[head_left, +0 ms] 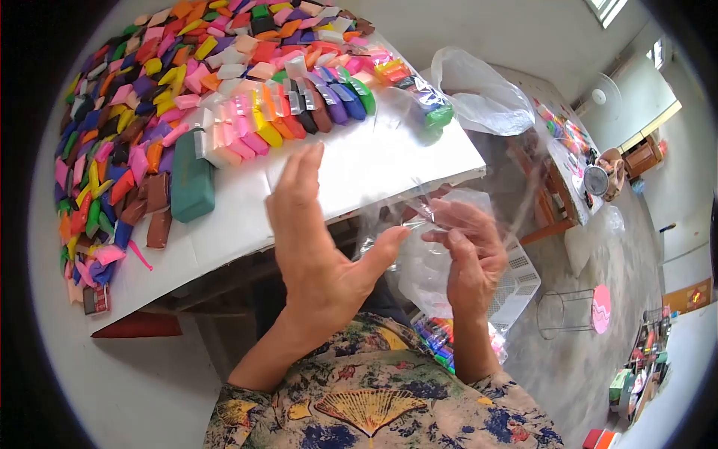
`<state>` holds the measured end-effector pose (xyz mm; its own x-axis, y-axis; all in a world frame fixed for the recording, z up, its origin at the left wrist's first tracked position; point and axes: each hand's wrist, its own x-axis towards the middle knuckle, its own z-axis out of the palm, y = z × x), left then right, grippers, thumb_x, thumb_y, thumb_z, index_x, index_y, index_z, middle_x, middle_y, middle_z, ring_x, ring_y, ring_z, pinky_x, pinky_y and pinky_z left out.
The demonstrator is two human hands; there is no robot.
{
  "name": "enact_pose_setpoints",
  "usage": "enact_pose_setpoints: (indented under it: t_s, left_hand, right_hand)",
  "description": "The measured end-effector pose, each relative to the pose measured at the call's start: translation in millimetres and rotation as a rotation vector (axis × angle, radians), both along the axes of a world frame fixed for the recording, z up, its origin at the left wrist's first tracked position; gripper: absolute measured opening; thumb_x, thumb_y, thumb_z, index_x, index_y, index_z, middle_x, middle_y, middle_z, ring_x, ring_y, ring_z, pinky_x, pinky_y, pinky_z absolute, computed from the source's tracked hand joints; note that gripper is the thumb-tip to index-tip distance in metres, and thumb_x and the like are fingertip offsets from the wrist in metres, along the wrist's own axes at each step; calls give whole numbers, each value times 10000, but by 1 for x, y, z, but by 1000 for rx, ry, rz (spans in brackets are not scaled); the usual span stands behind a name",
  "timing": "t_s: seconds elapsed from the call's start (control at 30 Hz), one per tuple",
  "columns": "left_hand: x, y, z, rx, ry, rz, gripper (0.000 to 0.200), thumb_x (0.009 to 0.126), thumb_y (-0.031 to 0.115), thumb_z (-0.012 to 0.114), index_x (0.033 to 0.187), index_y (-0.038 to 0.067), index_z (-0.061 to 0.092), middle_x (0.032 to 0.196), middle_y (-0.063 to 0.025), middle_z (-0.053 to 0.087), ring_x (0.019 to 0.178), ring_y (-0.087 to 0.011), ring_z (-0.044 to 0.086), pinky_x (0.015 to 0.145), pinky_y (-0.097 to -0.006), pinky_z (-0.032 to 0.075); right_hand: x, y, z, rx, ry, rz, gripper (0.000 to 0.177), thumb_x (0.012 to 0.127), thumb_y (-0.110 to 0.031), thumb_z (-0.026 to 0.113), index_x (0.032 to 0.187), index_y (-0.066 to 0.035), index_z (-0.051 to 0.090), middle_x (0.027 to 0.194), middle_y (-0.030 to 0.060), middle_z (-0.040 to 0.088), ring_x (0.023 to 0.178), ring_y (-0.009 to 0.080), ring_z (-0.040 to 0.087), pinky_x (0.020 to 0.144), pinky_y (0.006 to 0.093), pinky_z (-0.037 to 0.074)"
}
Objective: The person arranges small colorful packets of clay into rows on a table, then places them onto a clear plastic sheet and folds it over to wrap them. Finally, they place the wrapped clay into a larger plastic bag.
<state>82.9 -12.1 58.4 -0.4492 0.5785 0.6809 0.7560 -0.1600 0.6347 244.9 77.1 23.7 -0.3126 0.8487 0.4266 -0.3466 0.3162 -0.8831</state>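
My left hand (310,239) is raised at the table's front edge with its fingers stretched up and the thumb apart, holding nothing. My right hand (475,258) has its fingers curled on a clear plastic bag (426,273), which hangs between the two hands. Just beyond my left hand, a row of small wrapped packets (262,135) in pink, yellow, orange, brown, purple and green lies side by side on the white tabletop (381,161). A dark green case (193,179) sits at the left end of that row.
A large heap of coloured packets (142,97) covers the table's left and back. A filled clear bag (434,108) and a loose plastic bag (486,97) lie near the right corner. Below my right hand stands a white perforated crate (520,280) beside bagged colourful packets (437,340). A pink-topped stool (600,308) is on the floor.
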Motion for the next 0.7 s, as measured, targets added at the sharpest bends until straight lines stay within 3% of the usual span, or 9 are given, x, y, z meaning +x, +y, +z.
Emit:
enact_pose_setpoints:
  t_s: [0.07,0.1,0.2,0.23,0.33,0.5,0.6,0.63,0.7]
  left_hand:
    - [2,11,-11,-54,4,55,871,742,191,827,1456,-10,370,1399,-220,442,1178,-357,494,1000,-466,394]
    - [0,18,-15,14,83,144,762,771,163,796,1410,-9,419,1229,-208,559,1060,-349,575,905,-460,458]
    - [-11,18,-28,-232,-153,78,662,800,151,773,1367,4,464,970,-157,632,851,-306,632,757,-422,504]
    - [-9,20,-24,-102,-101,144,463,834,136,741,1241,33,545,773,-101,612,701,-271,627,628,-401,495]
    - [-22,18,-21,-82,-84,148,266,859,100,710,1096,58,599,788,-90,616,717,-281,626,626,-404,487]
    - [-45,26,-5,38,312,427,106,875,77,690,953,70,620,787,-73,616,691,-283,625,595,-388,481]
    - [-61,27,3,17,455,427,115,865,80,692,954,63,622,794,-77,613,696,-273,635,585,-383,482]
    - [-65,27,5,13,477,377,124,857,76,694,957,62,622,792,-78,610,696,-274,634,586,-385,482]
    - [-73,24,8,-22,515,286,136,841,68,694,955,57,619,792,-79,604,699,-274,634,588,-387,483]
  right_hand:
    - [-7,1,-9,-95,73,89,321,954,-33,488,1253,66,555,1211,236,646,1098,362,664,840,409,597]
    - [-11,2,-14,-120,100,114,318,961,-41,488,1253,63,555,1210,236,645,1102,372,662,849,417,596]
    - [-22,3,-19,-211,189,177,266,982,-55,477,1210,42,573,1191,231,651,1099,369,663,856,434,595]
    - [-24,4,-26,-261,212,194,252,983,-54,478,1195,36,579,1186,229,652,1097,365,664,851,435,596]
    - [-24,7,-42,-474,277,261,210,987,-36,463,1147,39,576,1185,228,645,1086,348,667,846,437,603]
    - [-20,-4,-63,-681,209,336,186,968,-37,518,1145,5,558,1169,215,650,1001,286,683,839,409,610]
    - [-11,-8,-50,-611,-22,247,237,948,-53,569,1178,-4,534,1168,198,657,1014,265,669,864,386,581]
    - [-2,-4,-47,-528,-61,236,391,915,-112,647,1265,-6,507,1254,173,613,1113,237,615,921,365,524]
    - [12,7,-34,-275,-132,-82,587,870,-190,723,1363,-12,461,1356,162,527,1224,239,536,1006,377,451]
